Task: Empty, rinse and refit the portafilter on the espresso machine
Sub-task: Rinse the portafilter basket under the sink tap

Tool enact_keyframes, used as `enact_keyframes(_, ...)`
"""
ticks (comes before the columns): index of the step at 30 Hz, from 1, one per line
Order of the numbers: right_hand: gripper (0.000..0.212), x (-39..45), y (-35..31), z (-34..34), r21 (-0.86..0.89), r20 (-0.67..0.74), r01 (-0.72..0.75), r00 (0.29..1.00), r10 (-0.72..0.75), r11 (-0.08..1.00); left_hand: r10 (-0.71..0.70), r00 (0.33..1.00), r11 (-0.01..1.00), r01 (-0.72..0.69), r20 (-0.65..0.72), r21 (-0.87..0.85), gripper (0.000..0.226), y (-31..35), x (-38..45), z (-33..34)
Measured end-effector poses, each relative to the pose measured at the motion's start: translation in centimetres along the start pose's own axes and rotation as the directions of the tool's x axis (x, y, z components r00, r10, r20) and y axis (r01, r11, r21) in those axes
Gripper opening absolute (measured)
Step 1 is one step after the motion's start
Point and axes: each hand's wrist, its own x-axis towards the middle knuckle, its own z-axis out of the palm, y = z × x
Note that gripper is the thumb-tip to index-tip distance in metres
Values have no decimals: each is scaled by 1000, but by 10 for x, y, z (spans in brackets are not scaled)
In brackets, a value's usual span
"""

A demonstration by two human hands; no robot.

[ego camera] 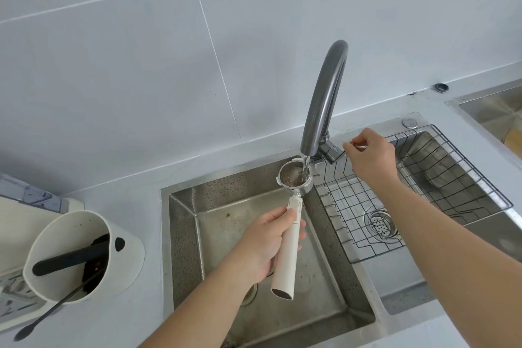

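My left hand (264, 243) grips the cream handle of the portafilter (288, 248) over the left sink basin (214, 234). Its metal basket (294, 178) sits right under the spout of the dark grey faucet (324, 99), and a thin stream of water runs into it. Brown residue shows inside the basket. My right hand (370, 155) is at the faucet's base, fingers pinched on its thin lever. The espresso machine is out of view.
A white knock box (113, 263) with a black bar and dark coffee grounds stands on the counter at left, a thin black brush leaning in it. A wire rack (423, 195) spans the right basin above a drain strainer (380, 222). Tiled wall behind.
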Motion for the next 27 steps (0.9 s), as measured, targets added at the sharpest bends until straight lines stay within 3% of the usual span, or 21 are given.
enact_keyframes(22, 14, 0, -1, 0, -7, 9, -16, 1000, 16, 1000, -196, 959, 955, 234, 203, -181, 37, 8, 7, 8)
enact_keyframes(27, 14, 0, -1, 0, -5, 6, -20, 1000, 20, 1000, -172, 967, 973, 196, 189, -119, 36, 9, 3, 5)
